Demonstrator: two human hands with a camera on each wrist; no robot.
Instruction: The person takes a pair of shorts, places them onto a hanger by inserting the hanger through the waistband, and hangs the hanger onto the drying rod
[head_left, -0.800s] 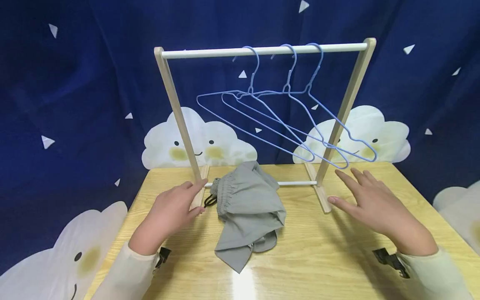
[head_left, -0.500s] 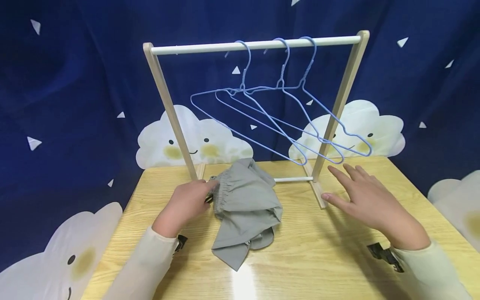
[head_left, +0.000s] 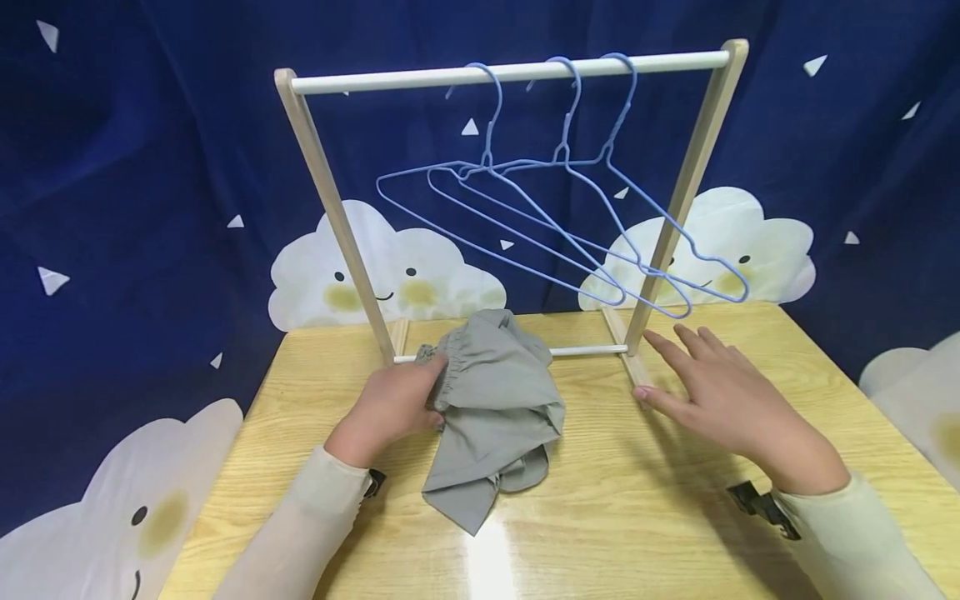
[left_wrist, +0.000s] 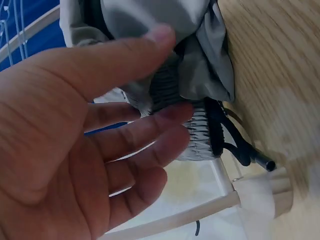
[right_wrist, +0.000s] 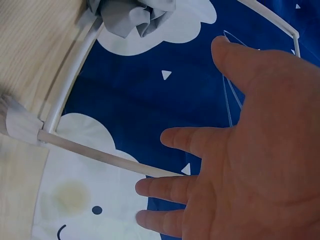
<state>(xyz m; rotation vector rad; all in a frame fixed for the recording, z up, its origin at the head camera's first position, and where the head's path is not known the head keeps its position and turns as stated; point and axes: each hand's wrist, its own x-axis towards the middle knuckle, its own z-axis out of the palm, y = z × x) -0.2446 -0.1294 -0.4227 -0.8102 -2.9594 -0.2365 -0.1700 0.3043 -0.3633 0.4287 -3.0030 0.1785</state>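
Place: indoors, nursery-style decor; home or studio, can't tell
Tabletop (head_left: 615, 500): wood-grain, tabletop-sized clothes rack (head_left: 390, 80) near the far edge
Curtain (head_left: 180, 100): dark blue, smiling clouds (head_left: 450, 267) and white triangles (head_left: 52, 281), behind far edge and past both side edges

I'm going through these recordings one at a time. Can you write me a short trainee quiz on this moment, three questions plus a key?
1. Count: how many thin blue wire hangers hang from the upper white round rod of the pale wooden rack?
2. Choose: which is nearest the left hand?
A) the hangers' hooks
B) the gathered elastic waistband of the crumpled grey cloth garment
C) the upper rod's right end
3. True or false: the right hand is gripping a hanger.

Key
1. Three.
2. B.
3. False; the right hand is spread and holds nothing.
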